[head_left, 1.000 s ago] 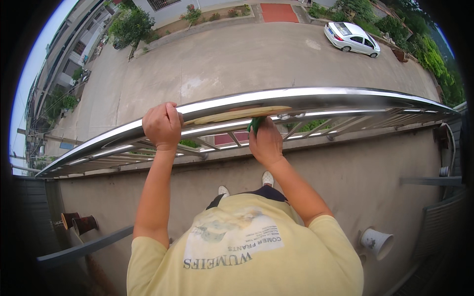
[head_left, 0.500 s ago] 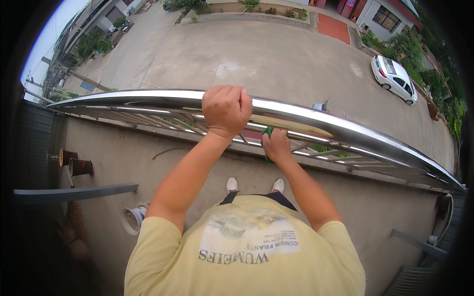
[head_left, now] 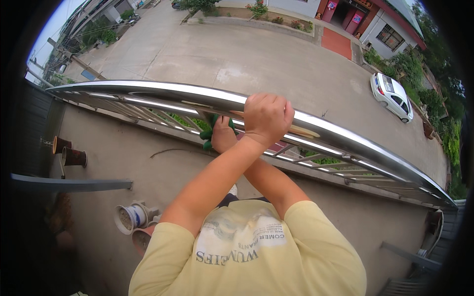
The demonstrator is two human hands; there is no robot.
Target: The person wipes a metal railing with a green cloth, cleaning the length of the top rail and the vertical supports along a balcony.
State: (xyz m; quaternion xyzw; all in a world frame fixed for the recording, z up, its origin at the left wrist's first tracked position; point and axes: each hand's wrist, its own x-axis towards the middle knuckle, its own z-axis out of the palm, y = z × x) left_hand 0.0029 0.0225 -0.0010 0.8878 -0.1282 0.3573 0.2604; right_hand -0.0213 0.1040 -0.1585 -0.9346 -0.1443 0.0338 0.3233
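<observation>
My forearms cross, left over right. My left hand [head_left: 269, 118] is clamped over the shiny metal top rail [head_left: 355, 144]; my right hand [head_left: 224, 137], lower and farther left, clasps a bunched green cloth [head_left: 206, 134] just below that rail. A white car [head_left: 391, 97] stands beyond, on the pavement [head_left: 276, 64].

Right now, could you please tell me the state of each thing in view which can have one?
Rail: shiny.
Left hand: closed over the rail.
Green cloth: bunched.
Right hand: closed on the cloth, below the rail's top.
Forearms: crossed, left over right.
Red double door: open.
</observation>
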